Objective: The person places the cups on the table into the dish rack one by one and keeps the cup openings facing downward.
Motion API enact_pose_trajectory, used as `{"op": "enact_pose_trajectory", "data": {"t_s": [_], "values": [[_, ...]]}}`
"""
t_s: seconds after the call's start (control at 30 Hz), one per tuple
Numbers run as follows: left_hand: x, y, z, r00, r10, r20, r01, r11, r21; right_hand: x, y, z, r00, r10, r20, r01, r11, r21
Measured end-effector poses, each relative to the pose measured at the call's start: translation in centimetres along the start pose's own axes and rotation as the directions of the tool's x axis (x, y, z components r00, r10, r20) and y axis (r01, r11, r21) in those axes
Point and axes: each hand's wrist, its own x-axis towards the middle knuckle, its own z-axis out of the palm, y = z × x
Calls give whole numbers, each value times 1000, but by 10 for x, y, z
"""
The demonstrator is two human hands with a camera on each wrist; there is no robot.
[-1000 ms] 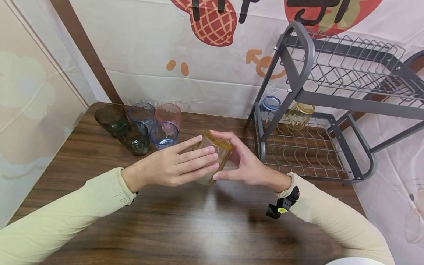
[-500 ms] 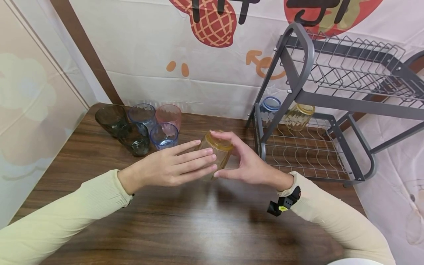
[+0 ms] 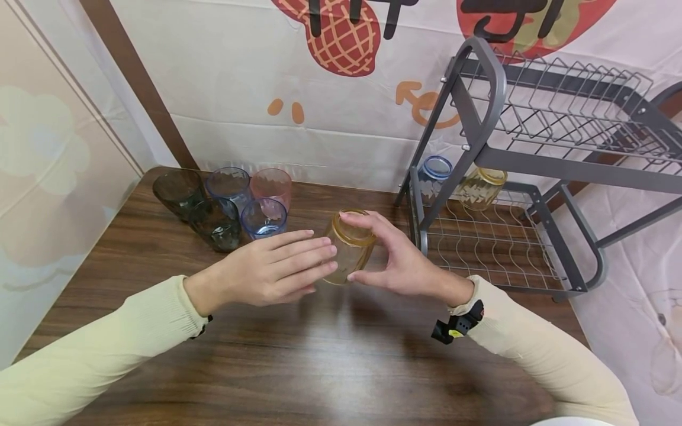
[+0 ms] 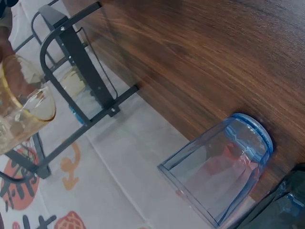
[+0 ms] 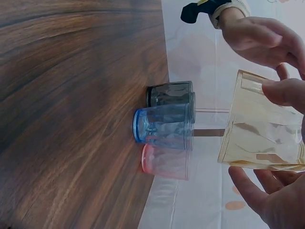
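My right hand (image 3: 399, 257) grips an amber drinking glass (image 3: 348, 251) between thumb and fingers, above the table. The glass is mouth down, with its thick yellow base up; in the right wrist view its thin rim faces the tabletop. My left hand (image 3: 272, 266) is beside it with fingers straight, fingertips overlapping the glass's left side in the head view. In the right wrist view, the left hand (image 5: 259, 40) shows apart from the glass. The left wrist view catches the amber glass (image 4: 33, 107) at its left edge.
At the back left stand blue glasses (image 3: 263, 219), a pink glass (image 3: 273, 184) and dark grey glasses (image 3: 215, 225), mouths up. A grey two-tier wire rack (image 3: 492, 248) on the right holds an upturned blue glass (image 3: 434, 171) and yellow glass (image 3: 481, 188) on its lower tier.
The amber glass has turned in my right hand from tilted to nearly upright, base up. My left hand has drawn back slightly to the left.
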Motion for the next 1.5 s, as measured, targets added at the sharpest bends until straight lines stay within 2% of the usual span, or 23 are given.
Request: {"op": "enact_pose_trajectory", "data": {"t_s": [0.13,0.47,0.63,0.9,1.03,1.2,1.3,1.37,1.4,1.43,1.5], "values": [[-2,-1,-3,999,-34,-4,34,999,-17,0,1,-2,1000,-8,-2,8,998,-59],[-10,-3,-10,994,-91,62,89,995,33,-3,5,-6,1000,-18,-9,17,994,-112],[-13,-6,-16,987,-153,51,153,988,18,-6,5,-6,1000,-17,-8,16,992,-126],[-21,-11,-24,961,-275,10,274,960,52,-8,4,-10,1000,-21,-20,18,989,-149],[-29,-12,-30,941,-338,-29,339,938,77,-8,3,-11,999,-28,-24,24,989,-144],[-44,-15,-39,899,-437,-29,437,890,126,-8,2,-13,999,-42,-21,38,989,-144],[-52,-18,-43,860,-510,-7,504,847,170,-9,2,-14,998,-56,-30,51,988,-147],[-58,-19,-46,820,-572,1,560,803,207,-9,2,-14,998,-60,-35,54,988,-143],[-61,-20,-47,794,-608,3,592,775,220,-10,2,-14,998,-59,-37,53,989,-140],[-64,-21,-48,764,-645,3,627,744,231,-10,2,-15,998,-55,-38,49,990,-135],[-69,-22,-50,692,-722,5,697,670,254,-11,1,-15,998,-44,-38,39,991,-129]]}}
